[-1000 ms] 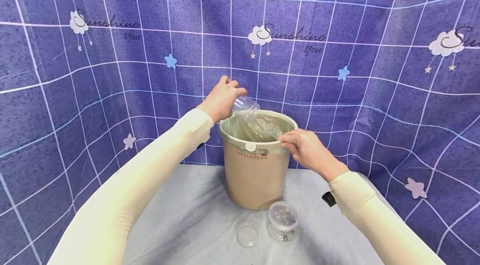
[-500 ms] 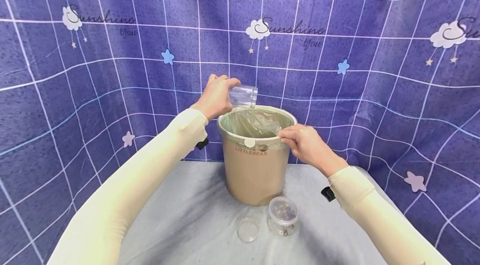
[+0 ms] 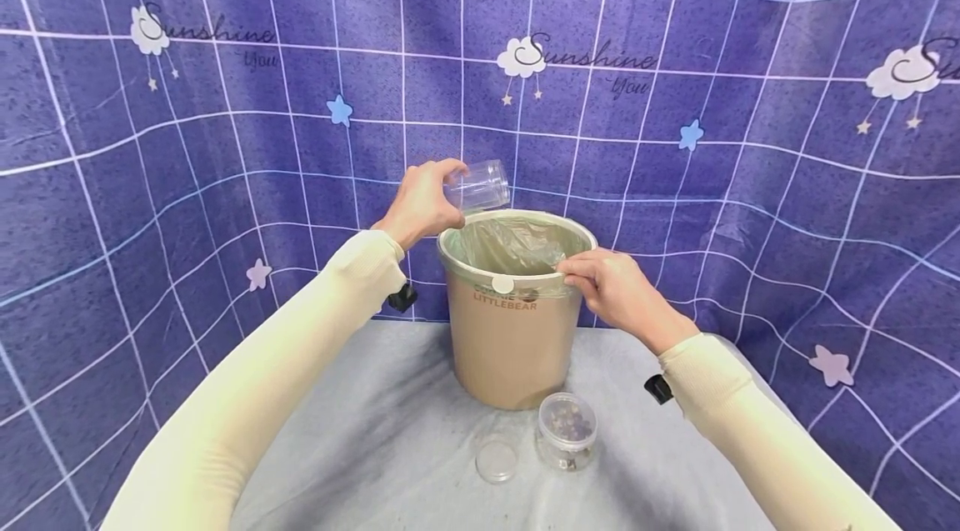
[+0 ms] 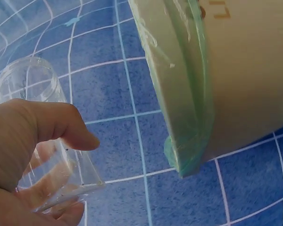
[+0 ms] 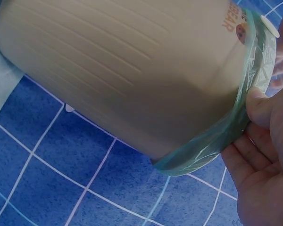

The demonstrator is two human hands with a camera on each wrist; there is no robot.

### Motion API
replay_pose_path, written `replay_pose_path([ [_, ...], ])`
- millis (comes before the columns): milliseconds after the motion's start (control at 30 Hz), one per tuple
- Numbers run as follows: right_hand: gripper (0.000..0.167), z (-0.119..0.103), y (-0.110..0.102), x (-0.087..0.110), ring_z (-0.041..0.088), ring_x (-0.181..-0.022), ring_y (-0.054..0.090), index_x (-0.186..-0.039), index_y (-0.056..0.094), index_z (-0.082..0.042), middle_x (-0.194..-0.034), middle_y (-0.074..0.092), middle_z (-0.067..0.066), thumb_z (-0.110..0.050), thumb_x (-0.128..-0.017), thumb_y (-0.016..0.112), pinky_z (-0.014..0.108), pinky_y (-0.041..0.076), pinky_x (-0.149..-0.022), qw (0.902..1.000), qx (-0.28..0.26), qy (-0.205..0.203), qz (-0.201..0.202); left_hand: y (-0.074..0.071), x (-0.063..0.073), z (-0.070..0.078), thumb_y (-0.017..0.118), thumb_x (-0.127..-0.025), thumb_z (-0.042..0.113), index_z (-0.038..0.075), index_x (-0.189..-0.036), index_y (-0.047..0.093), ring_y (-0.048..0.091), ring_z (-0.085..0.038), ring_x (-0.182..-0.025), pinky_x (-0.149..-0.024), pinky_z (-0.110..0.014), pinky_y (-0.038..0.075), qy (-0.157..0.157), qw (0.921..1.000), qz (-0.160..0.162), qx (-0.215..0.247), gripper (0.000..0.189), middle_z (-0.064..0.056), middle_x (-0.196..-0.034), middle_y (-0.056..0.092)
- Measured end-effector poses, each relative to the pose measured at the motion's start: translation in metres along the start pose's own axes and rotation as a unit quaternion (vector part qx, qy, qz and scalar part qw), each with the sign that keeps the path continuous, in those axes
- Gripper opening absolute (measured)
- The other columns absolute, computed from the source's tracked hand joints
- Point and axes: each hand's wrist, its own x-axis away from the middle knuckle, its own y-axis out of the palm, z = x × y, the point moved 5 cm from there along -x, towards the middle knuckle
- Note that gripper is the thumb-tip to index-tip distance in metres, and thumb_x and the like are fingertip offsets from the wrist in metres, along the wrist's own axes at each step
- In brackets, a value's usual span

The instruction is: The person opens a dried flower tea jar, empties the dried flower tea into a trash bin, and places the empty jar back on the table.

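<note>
My left hand [image 3: 426,199] grips a clear plastic jar [image 3: 482,186] above the left rim of a beige trash can [image 3: 510,348]. The jar lies nearly sideways, its mouth tipped slightly up to the right; in the left wrist view the clear jar [image 4: 37,84] looks see-through, with a few tiny specks near its base. My right hand [image 3: 618,291] pinches the can's right front rim, thumb outside. A thin greenish bag [image 3: 517,243] lines the can and folds over its edge, also under the right hand's thumb [image 5: 257,106] in the right wrist view.
In front of the can, a second clear jar [image 3: 566,431] with a lid and small dark and pale pieces stands on the grey cloth [image 3: 360,431]. Left of it lies a round clear lid [image 3: 497,460]. A blue gridded curtain [image 3: 375,56] hangs close behind.
My left hand has lifted the clear jar up and left out of the can's opening, turning it from mouth-down to nearly sideways. The right hand stays at the rim.
</note>
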Motion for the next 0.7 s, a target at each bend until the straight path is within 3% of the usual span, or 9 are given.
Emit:
replay_pose_path([
  [367,0.016,0.0,-0.002,0.001,0.028,-0.093,0.073,-0.101,0.079,-0.005,-0.098,0.078,0.007,0.001,-0.087,0.077,0.047,0.059,-0.085,1.0,0.003,0.004,0.0,-0.003,0.012,-0.005,0.083,-0.063,0.008,0.02,-0.13,0.064,0.063,-0.031,-0.117,-0.096,-0.047,0.052,-0.049,0.9954,-0.02,0.08,0.07,-0.01,-0.126,0.071],
  [700,0.014,-0.001,0.001,0.001,0.026,-0.093,0.073,-0.099,0.078,-0.009,-0.097,0.077,0.006,0.0,-0.088,0.076,0.046,0.058,-0.084,0.9999,0.008,0.008,-0.006,-0.002,0.026,-0.011,0.082,-0.067,0.008,0.019,-0.13,0.063,0.068,-0.028,-0.114,-0.09,-0.044,0.057,-0.078,0.9824,-0.033,0.167,0.067,-0.012,-0.128,0.07],
])
